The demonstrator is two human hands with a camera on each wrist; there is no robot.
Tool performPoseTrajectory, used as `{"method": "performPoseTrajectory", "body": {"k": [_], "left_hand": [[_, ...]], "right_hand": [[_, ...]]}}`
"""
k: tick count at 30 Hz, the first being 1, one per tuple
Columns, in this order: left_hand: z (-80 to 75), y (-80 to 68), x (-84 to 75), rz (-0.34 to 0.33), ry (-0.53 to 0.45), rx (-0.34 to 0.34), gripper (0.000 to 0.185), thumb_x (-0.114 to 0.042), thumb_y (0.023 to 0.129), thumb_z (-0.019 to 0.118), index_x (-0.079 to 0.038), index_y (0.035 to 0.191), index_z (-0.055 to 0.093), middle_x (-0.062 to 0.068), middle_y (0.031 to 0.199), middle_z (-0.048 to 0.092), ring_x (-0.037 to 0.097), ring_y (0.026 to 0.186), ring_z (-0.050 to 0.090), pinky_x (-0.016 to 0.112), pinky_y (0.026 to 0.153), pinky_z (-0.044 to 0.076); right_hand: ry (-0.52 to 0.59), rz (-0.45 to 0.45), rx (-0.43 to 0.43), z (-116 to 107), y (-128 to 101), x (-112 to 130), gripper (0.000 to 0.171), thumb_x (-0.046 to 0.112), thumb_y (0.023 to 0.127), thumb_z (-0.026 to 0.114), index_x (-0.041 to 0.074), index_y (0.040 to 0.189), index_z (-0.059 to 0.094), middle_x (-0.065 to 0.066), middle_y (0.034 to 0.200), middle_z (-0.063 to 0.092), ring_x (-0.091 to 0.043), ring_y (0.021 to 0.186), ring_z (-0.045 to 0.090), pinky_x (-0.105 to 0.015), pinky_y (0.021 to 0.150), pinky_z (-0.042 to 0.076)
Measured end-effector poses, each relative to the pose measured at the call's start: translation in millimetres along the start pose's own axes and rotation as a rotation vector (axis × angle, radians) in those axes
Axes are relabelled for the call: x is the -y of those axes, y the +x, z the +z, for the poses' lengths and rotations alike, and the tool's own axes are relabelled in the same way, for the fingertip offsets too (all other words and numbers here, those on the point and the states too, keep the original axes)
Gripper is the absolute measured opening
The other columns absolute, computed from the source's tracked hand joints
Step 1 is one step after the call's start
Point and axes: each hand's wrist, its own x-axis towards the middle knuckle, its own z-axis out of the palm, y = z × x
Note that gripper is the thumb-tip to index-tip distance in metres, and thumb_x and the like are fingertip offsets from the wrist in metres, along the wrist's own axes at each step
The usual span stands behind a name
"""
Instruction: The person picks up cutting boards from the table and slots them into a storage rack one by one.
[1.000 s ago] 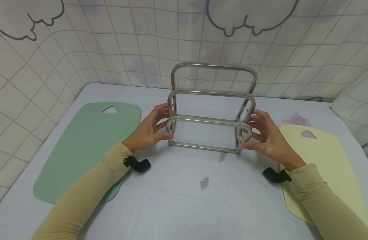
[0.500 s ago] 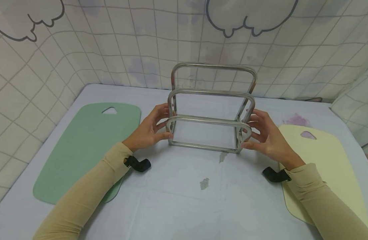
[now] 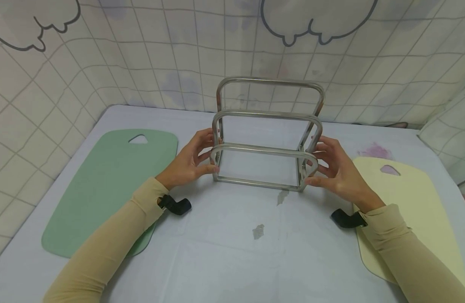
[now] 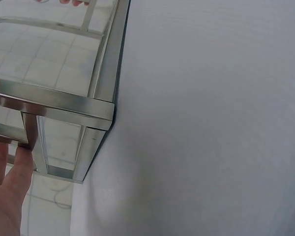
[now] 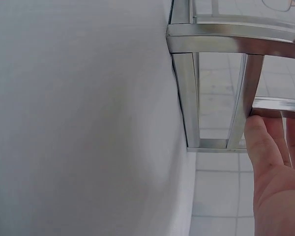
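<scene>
A silver metal rack with several rounded upright loops stands at the middle of the table. My left hand grips its left side, with the thumb by the front loop and the fingers farther back along the frame. On the opposite side, my right hand holds the rack the same way, its thumb near the lower front corner. In the left wrist view, fingertips touch the frame from beneath a side bar. The right wrist view likewise has fingers against the frame; part of each hand lies outside these views.
A green cutting board lies flat on the left, partly under the left sleeve. To the right lies a cream cutting board, partly covered by the right forearm. White cloth covers the table, and a grid-patterned curtain hangs behind.
The rack's front and middle loops sit very slightly higher in the head view than before, and both hands have shifted slightly with it. The cutting boards have stayed put.
</scene>
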Motion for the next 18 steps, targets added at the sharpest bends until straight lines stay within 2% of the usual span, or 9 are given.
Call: {"method": "performPoseTrajectory", "body": {"k": [18], "left_hand": [[0.0,2.1,0.0,0.001,0.016,-0.006,0.090,0.014,0.086,0.074,-0.007,0.158,0.025,0.025,0.156,0.039,0.035,0.151,0.038,0.052,0.126,0.035]], "right_hand": [[0.066,-0.031,-0.002,0.0,2.7,0.4,0.100,-0.018,0.076,0.079,0.017,0.157,0.032,-0.006,0.139,0.052,-0.010,0.123,0.058,-0.010,0.102,0.050]]}}
